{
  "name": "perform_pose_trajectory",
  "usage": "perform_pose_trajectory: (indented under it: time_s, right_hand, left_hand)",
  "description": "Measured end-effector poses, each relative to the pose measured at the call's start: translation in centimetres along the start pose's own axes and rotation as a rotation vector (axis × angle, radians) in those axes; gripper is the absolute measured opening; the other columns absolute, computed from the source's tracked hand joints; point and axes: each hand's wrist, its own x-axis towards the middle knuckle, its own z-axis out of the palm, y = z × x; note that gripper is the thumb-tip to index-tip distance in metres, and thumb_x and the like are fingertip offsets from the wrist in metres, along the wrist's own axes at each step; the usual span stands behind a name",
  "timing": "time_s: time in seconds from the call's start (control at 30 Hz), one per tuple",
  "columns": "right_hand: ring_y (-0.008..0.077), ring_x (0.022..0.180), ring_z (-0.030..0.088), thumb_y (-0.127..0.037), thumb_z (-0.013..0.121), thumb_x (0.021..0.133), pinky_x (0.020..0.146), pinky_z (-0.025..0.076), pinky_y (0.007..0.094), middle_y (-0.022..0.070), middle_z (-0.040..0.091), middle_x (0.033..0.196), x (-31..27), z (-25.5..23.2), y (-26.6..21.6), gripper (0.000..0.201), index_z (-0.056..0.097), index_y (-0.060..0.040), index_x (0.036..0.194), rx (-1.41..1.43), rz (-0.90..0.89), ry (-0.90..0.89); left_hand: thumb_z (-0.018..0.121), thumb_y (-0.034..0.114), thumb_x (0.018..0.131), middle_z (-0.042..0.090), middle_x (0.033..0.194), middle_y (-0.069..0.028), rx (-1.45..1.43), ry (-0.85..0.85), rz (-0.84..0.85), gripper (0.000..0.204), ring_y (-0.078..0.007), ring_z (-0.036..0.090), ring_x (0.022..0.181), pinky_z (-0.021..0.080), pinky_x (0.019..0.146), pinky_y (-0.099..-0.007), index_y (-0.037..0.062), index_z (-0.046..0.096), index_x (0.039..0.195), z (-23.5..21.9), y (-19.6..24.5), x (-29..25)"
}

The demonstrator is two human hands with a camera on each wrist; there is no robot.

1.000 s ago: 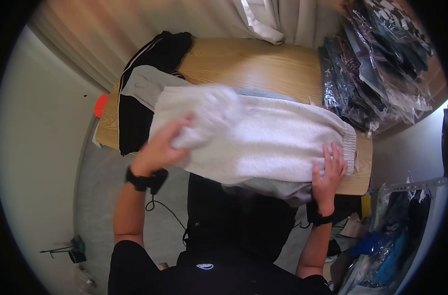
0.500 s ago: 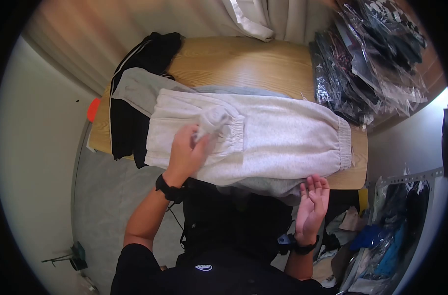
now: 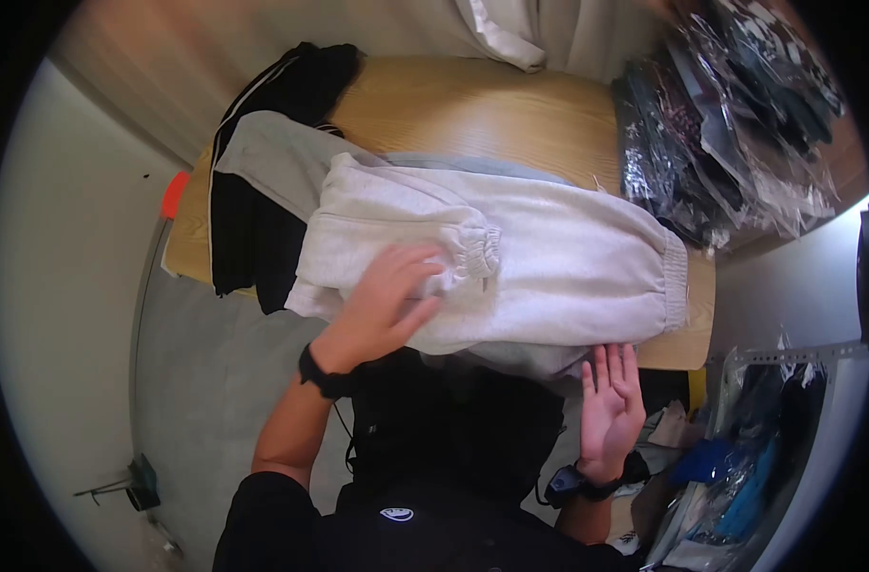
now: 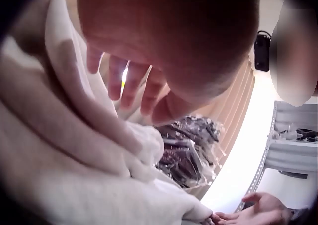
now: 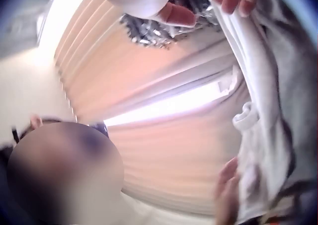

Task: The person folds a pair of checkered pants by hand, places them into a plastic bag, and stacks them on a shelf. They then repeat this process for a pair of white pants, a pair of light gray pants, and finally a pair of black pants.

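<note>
Off-white sweatpants (image 3: 568, 257) lie across the table, the elastic waistband to the right. On the left a leg is folded back over them, its gathered cuff (image 3: 479, 250) on top near the middle. My left hand (image 3: 382, 300) is over this folded part beside the cuff, fingers spread and holding nothing. In the left wrist view its fingers hang over the pale cloth. At the front edge near the waistband, my right hand (image 3: 613, 410) is palm up with straight fingers, fingertips right at the hem. Grey cloth (image 3: 530, 358) shows beneath the sweatpants.
Grey cloth (image 3: 272, 153) and black trousers (image 3: 253, 214) with white stripes lie at the table's left. Plastic-bagged clothes (image 3: 720, 133) are piled at the back right. A metal rack (image 3: 797, 357) with more bagged clothes stands at the lower right. The wooden table (image 3: 472, 105) shows behind.
The left hand brought the cuff end rightward onto the sweatpants and let go of it. The right hand left the top near the waistband and turned palm up at the front edge.
</note>
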Motion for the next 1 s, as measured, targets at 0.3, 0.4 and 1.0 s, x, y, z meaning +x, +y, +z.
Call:
perform_pose_trajectory:
  time_s: [0.3,0.4,1.0]
  right_hand:
    - [0.0252,0.099,0.059,0.003,0.065,0.078,0.090,0.046,0.0333,0.0137,0.060,0.103,-0.6,8.3,2.4,0.025,0.057,-0.0023,0.101,-0.854,-0.413,-0.817]
    - [0.0306,0.098,0.060,-0.004,0.068,0.079,0.088,0.047,0.0350,0.0134,0.062,0.102,0.9,15.3,2.3,0.027,0.059,-0.0022,0.104,-1.065,-0.487,-1.113]
    - [0.0365,0.096,0.065,-0.033,0.066,0.081,0.086,0.051,0.0427,0.0202,0.069,0.099,14.5,35.6,20.8,0.034,0.072,-0.0058,0.101,-1.939,-0.598,-1.389]
  left_hand:
    - [0.065,-0.001,0.078,0.060,0.117,-0.0127,-0.053,0.375,-0.533,0.047,-0.0260,0.056,0.114,0.041,0.101,-0.0350,0.0011,0.053,0.123,-5.2,-4.9,-7.6]
    - [0.068,0.004,0.081,0.060,0.114,-0.0102,-0.216,0.457,-0.575,0.047,-0.0201,0.056,0.109,0.043,0.097,-0.0327,0.0009,0.053,0.126,-3.3,-7.2,-8.3]
    - [0.066,-0.002,0.084,0.063,0.103,-0.0032,-1.250,0.676,-0.632,0.015,-0.0096,0.058,0.091,0.046,0.080,-0.0235,0.0005,0.060,0.097,-1.6,-10.7,-5.8]
